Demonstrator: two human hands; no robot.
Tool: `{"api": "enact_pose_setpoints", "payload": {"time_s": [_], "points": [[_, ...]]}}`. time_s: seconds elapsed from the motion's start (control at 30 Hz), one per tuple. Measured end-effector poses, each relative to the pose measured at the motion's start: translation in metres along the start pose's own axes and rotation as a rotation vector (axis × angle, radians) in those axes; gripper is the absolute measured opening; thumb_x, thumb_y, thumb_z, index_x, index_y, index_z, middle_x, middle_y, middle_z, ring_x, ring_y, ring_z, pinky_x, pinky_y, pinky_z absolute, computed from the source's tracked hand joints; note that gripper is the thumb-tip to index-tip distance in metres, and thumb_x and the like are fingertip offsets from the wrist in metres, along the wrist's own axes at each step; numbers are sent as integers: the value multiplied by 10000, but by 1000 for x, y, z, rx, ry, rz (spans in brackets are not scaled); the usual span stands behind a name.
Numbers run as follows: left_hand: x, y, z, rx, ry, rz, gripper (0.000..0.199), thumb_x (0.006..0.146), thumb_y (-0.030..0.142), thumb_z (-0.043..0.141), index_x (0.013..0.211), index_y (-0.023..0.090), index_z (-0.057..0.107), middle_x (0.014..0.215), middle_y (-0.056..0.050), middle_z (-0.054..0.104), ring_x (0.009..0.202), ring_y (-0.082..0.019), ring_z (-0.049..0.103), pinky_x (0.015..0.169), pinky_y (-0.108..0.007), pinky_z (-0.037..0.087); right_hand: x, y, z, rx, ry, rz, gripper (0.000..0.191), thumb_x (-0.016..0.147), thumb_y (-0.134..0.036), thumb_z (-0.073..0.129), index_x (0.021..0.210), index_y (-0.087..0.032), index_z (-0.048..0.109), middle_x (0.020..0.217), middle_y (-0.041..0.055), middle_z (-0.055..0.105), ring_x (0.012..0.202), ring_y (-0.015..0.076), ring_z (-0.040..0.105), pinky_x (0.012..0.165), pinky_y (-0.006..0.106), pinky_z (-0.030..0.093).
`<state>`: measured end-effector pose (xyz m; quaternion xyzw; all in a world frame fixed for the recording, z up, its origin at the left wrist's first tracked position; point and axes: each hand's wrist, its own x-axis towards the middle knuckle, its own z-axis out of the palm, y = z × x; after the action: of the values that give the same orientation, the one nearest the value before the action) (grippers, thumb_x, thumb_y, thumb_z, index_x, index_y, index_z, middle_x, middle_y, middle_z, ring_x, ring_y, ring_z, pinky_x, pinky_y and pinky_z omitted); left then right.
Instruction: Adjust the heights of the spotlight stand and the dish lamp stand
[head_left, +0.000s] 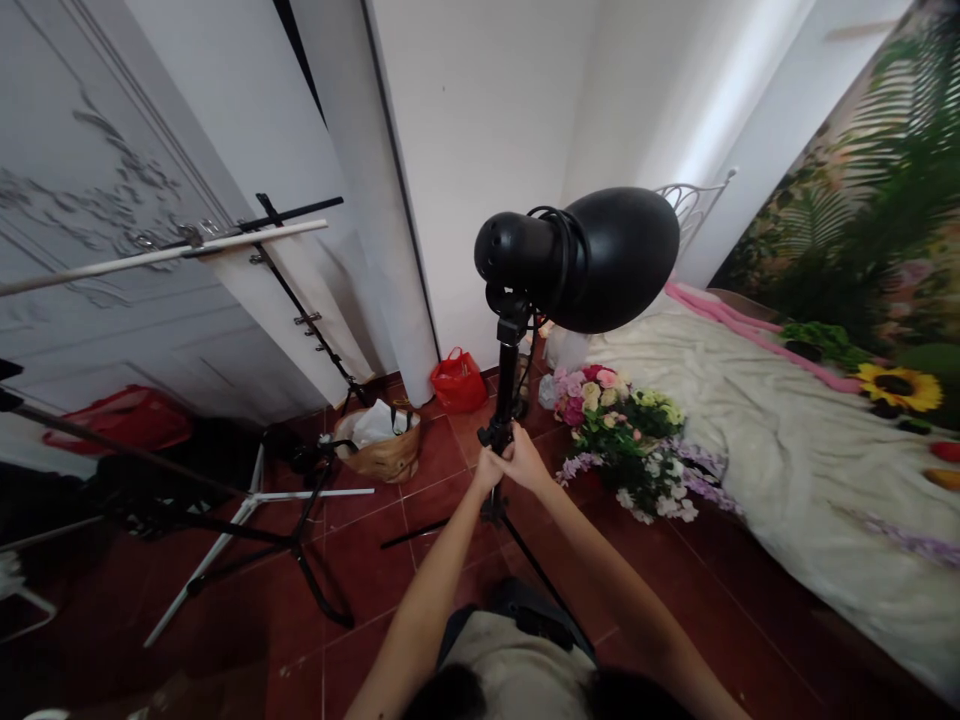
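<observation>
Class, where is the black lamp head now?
In the head view, the lamp head is right of centre, atop its stand, above the left hand and right hand.

No text, label, brand, number or sign can be read — none on the glossy black, rounded lamp head (622, 260) in the middle, the bright red plastic bag (459, 384) on the far floor, or the green leaf-patterned backdrop (862, 200) on the right — and the crumpled dark-red bag (124, 418) at left is too dim to tell
</observation>
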<state>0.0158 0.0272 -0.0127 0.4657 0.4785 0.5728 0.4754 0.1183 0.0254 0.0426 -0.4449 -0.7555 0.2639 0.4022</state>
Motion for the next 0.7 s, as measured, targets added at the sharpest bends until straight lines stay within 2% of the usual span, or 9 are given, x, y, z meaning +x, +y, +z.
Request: {"api": "enact_pose_setpoints", "payload": {"time_s": [0.13, 0.23, 0.5, 0.7], "points": [[-2, -1, -1, 78, 29, 71, 355, 726, 363, 639, 1006, 148, 600, 1055, -99, 644, 1006, -210, 580, 943, -402, 430, -17, 9, -19, 68, 5, -25, 433, 843, -388, 503, 1224, -197, 427, 1185, 117, 534, 1124, 219, 497, 980, 389, 386], [-3, 0, -1, 132, 44, 54, 353, 749, 358, 623, 1028, 145, 594, 1069, -111, 640, 1008, -209, 584, 951, -395, 419, -25, 22, -18, 126, -2, 15, 331, 912, -371, 371, 1190, -215, 461, 1183, 93, 547, 1141, 191, 492, 1002, 375, 367], [-6, 10, 2, 193, 64, 32, 308, 760, 341, 611, 993, 140, 616, 1022, -99, 662, 981, -197, 599, 929, -345, 430, -13, 40, 1, 128, 99, 92, 309, 935, -354, 280, 1031, -213, 538, 1013, 76, 614, 969, 185, 550, 889, 347, 421], [-8, 16, 3, 169, 58, 24, 303, 754, 318, 620, 1000, 141, 614, 1022, -90, 669, 958, -181, 606, 909, -319, 441, 2, 48, 2, 149, 58, 146, 334, 926, -383, 257, 1013, -207, 527, 937, 69, 622, 870, 183, 586, 820, 332, 445]]}}
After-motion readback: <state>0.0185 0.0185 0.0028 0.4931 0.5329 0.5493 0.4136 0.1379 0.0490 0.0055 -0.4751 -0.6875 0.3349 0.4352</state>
